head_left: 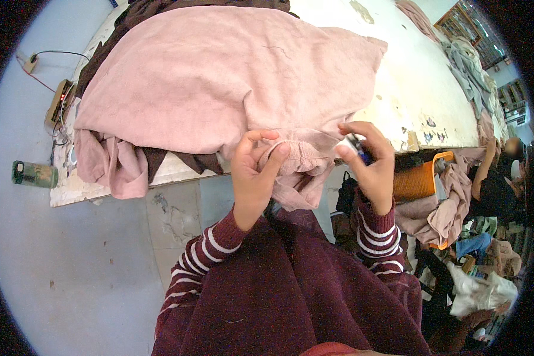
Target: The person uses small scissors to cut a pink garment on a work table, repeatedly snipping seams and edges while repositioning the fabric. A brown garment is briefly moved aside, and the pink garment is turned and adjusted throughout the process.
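Note:
A large pale pink garment (178,77) lies spread over the table, and its near end hangs off the edge towards me. My left hand (254,169) holds a gathered, stitched part of that end, with thumb and forefinger at the cloth and the other fingers partly hidden by it. Just right of the gathers, my right hand (371,160) pinches a small blue-and-white tool (362,149) between thumb and fingers. The tool is mostly covered by my fingers, so its exact kind does not show. It sits close beside the pink cloth.
Dark brown cloth (199,163) lies under the garment on the white table (439,101). A green bottle (34,174) and a power strip (59,102) are at left. On the right stand an orange basket (414,180) with pink cloth and a person (493,184) amid cloth piles.

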{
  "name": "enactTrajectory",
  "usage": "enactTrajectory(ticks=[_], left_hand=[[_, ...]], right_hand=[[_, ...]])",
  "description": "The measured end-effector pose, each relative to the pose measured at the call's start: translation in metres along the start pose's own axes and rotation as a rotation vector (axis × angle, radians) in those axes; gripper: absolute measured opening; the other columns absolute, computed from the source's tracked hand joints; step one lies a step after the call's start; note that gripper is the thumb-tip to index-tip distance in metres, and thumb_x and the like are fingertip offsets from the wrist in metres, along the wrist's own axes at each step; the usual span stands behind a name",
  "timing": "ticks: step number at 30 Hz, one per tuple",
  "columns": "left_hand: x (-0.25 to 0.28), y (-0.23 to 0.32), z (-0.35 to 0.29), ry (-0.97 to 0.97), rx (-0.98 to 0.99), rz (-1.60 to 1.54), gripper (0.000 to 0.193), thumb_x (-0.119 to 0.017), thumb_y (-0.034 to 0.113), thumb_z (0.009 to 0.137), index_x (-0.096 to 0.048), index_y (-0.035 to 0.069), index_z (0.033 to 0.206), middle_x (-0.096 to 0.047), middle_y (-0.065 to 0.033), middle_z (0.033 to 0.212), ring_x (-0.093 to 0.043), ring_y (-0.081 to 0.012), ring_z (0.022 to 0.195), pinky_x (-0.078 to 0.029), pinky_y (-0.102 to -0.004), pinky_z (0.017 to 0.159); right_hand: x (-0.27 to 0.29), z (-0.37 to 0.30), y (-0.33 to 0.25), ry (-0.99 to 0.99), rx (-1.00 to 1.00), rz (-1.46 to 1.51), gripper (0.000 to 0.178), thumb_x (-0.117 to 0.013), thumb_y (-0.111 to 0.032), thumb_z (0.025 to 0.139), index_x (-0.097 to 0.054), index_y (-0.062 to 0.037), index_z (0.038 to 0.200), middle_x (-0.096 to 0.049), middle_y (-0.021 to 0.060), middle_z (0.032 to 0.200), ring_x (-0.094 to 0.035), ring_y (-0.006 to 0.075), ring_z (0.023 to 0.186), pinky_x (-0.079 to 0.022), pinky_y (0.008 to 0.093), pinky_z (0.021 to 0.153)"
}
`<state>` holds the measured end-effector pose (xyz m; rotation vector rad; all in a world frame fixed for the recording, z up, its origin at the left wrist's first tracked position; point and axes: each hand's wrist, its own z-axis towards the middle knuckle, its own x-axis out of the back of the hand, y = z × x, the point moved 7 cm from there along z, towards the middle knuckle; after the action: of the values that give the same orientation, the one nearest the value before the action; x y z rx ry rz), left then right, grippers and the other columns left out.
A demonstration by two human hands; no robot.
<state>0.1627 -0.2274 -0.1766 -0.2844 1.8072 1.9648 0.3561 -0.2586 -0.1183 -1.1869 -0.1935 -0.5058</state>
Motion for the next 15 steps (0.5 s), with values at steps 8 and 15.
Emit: enactTrajectory(ticks=[8, 15], left_hand=[[-0.001, -0.001, -0.001, -0.014, 0.037, -0.011, 0.020, -0.056, 0.009, 0.095, -0.049, 0.002, 0.113, -0.063, -0.0046, 0.086, -0.057, -0.0045, 0.075, -0.044, -0.0180, 0.063], [0.002, -0.013, 0.002, -0.014, 0.099, -0.086, 0.019, -0.050, 0.011, 0.098, -0.050, 0.003, 0.115, -0.060, -0.0030, 0.091, -0.055, -0.0053, 0.078, -0.045, -0.0201, 0.067]], right_hand=[[-0.023, -0.005, -0.010, -0.262, -0.004, 0.030, 0.040, -0.076, -0.010, 0.073, -0.064, 0.0007, 0.110, -0.064, 0.0066, 0.093, -0.058, 0.0118, 0.084, -0.043, 0.0217, 0.073], [-0.034, -0.009, 0.010, -0.260, -0.127, 0.180, 0.027, -0.078, -0.014, 0.076, -0.066, -0.0017, 0.097, -0.068, 0.0039, 0.083, -0.059, 0.0069, 0.073, -0.047, 0.0223, 0.066]])
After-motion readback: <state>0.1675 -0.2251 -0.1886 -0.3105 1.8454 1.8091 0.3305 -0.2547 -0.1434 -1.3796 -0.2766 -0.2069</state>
